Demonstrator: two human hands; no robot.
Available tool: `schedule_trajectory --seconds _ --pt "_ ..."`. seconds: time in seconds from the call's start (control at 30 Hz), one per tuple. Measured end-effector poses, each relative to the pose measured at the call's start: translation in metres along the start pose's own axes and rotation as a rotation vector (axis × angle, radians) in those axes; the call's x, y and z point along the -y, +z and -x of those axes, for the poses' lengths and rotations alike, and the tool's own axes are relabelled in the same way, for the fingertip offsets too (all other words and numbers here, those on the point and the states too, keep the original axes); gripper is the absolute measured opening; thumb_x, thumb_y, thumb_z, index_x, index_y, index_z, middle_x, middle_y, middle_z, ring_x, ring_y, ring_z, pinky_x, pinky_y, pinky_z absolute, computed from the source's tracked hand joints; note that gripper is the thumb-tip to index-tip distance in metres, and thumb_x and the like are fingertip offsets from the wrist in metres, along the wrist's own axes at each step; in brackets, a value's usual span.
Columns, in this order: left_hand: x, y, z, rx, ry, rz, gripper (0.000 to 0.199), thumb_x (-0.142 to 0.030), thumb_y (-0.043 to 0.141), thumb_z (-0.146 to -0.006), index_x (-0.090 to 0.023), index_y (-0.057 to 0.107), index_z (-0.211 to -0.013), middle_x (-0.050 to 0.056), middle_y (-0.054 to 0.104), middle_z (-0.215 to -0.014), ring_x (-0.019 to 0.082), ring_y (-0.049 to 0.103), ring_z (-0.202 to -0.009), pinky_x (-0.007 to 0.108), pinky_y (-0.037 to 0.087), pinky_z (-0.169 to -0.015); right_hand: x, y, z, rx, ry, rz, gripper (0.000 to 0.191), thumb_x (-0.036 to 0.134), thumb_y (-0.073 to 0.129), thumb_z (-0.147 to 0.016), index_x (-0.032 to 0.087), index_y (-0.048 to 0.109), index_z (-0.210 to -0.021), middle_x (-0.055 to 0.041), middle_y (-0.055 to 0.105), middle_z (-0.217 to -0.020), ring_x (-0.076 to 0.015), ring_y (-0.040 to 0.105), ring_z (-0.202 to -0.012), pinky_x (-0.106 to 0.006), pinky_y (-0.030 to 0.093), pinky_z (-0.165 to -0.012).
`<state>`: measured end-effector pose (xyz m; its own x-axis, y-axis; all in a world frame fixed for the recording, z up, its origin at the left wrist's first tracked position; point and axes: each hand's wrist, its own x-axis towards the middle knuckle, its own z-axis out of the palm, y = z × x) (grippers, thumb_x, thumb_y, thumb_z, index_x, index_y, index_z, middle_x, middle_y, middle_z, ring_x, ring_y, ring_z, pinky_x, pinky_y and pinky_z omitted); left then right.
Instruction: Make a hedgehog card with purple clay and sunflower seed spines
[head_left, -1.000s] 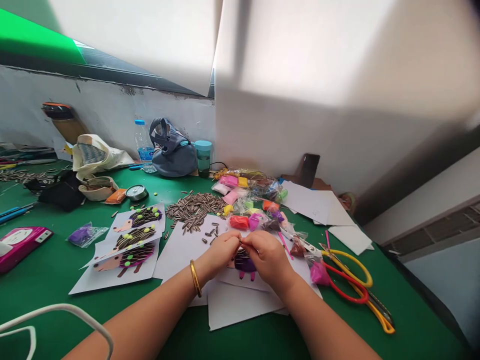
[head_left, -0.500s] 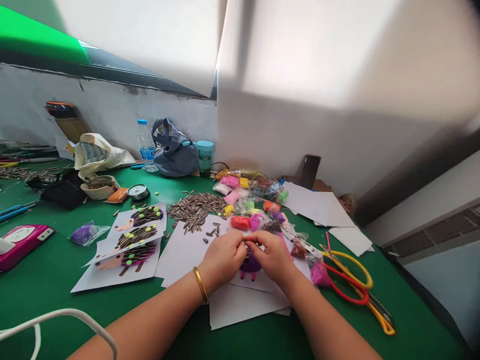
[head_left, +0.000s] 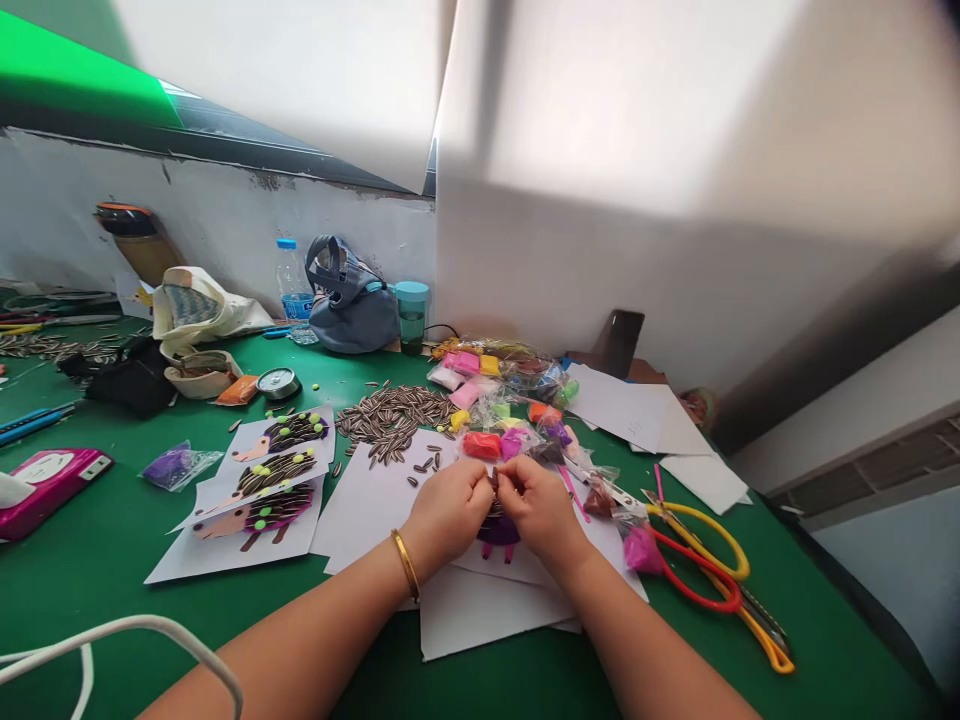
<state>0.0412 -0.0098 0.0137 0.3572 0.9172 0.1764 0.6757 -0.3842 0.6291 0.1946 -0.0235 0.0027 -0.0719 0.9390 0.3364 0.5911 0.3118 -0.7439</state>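
Note:
My left hand (head_left: 448, 510) and my right hand (head_left: 540, 510) meet at the fingertips over a purple clay hedgehog body (head_left: 499, 532) on white paper (head_left: 375, 510). Both hands pinch a small dark sunflower seed (head_left: 493, 482), though the fingers hide most of it. A gold bangle (head_left: 406, 565) circles my left wrist. Behind the hands lies a heap of striped sunflower seeds (head_left: 394, 420). To the left are several finished paper hedgehogs with seed spines (head_left: 281, 478).
Bagged coloured clay (head_left: 480, 445) lies beyond my right hand, with red-and-yellow-handled scissors (head_left: 697, 560) to its right. A pink case (head_left: 52, 490), cloth bag (head_left: 202, 310), water bottle (head_left: 292, 290), and teal cup (head_left: 411, 315) stand around the green table (head_left: 112, 570).
My hands have drawn closer together, with the fingertips now meeting above the purple hedgehog body. More dark seeds show on the body. The camera view has shifted slightly.

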Motion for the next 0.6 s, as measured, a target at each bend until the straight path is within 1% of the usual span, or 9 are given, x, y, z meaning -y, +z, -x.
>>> schedule_trajectory --seconds 0.13,0.2,0.3,0.4,0.47,0.53,0.6 --pt "0.007 0.000 -0.005 -0.003 0.025 -0.010 0.025 -0.024 0.034 -0.090 -0.021 0.044 -0.066 0.000 0.054 -0.071 0.016 0.049 -0.068 0.028 0.030 -0.060 -0.007 0.001 -0.004 0.009 0.150 -0.279 0.014 0.030 0.051 -0.085 0.020 0.061 -0.083 -0.0019 0.067 -0.075 -0.0162 0.062 -0.069 -0.026 0.047 -0.064" --pt "0.011 -0.002 -0.007 -0.021 0.030 -0.078 0.025 -0.023 0.035 -0.090 -0.021 0.047 -0.069 0.001 0.057 -0.074 0.016 0.051 -0.070 0.028 0.032 -0.061 -0.013 0.001 -0.007 0.015 0.219 -0.370 0.015 0.033 0.052 -0.084 0.020 0.059 -0.084 -0.0036 0.069 -0.078 -0.0176 0.064 -0.072 -0.027 0.049 -0.066" --pt "0.019 -0.005 -0.012 -0.060 0.029 -0.265 0.023 -0.022 0.038 -0.090 -0.020 0.050 -0.070 0.003 0.059 -0.076 0.018 0.053 -0.073 0.030 0.032 -0.063 -0.022 0.000 -0.011 0.014 0.285 -0.384 0.015 0.034 0.054 -0.082 0.019 0.059 -0.083 -0.0052 0.071 -0.080 -0.0189 0.066 -0.073 -0.029 0.050 -0.067" --pt "0.027 -0.009 -0.015 -0.053 0.021 -0.400 0.022 -0.025 0.044 -0.089 -0.020 0.054 -0.071 0.004 0.060 -0.075 0.020 0.055 -0.073 0.032 0.033 -0.064 -0.028 -0.002 -0.013 0.012 0.298 -0.374 0.013 0.031 0.055 -0.079 0.019 0.059 -0.082 -0.0053 0.070 -0.080 -0.0192 0.065 -0.073 -0.030 0.050 -0.066" --pt "0.032 -0.011 -0.016 -0.049 0.018 -0.422 0.017 -0.026 0.048 -0.088 -0.020 0.057 -0.075 0.005 0.061 -0.078 0.021 0.056 -0.075 0.033 0.035 -0.066 -0.030 -0.004 -0.014 0.012 0.294 -0.366 0.010 0.028 0.056 -0.077 0.020 0.059 -0.082 -0.0047 0.069 -0.080 -0.0192 0.064 -0.074 -0.030 0.049 -0.067" --pt "0.034 -0.012 -0.015 -0.068 0.032 -0.400 0.010 -0.021 0.051 -0.086 -0.020 0.061 -0.084 0.005 0.062 -0.085 0.021 0.057 -0.080 0.033 0.038 -0.070 -0.030 -0.006 -0.014 0.015 0.290 -0.353 0.010 0.026 0.056 -0.076 0.020 0.059 -0.082 -0.0039 0.068 -0.079 -0.0189 0.064 -0.073 -0.030 0.049 -0.068" --pt "0.036 -0.012 -0.014 -0.076 0.075 -0.341 0.013 -0.017 0.054 -0.084 -0.022 0.063 -0.092 0.005 0.062 -0.092 0.021 0.057 -0.087 0.033 0.040 -0.075 -0.030 -0.008 -0.013 0.015 0.288 -0.361 0.013 0.026 0.056 -0.075 0.020 0.059 -0.086 -0.0030 0.067 -0.078 -0.0188 0.063 -0.074 -0.031 0.048 -0.069"
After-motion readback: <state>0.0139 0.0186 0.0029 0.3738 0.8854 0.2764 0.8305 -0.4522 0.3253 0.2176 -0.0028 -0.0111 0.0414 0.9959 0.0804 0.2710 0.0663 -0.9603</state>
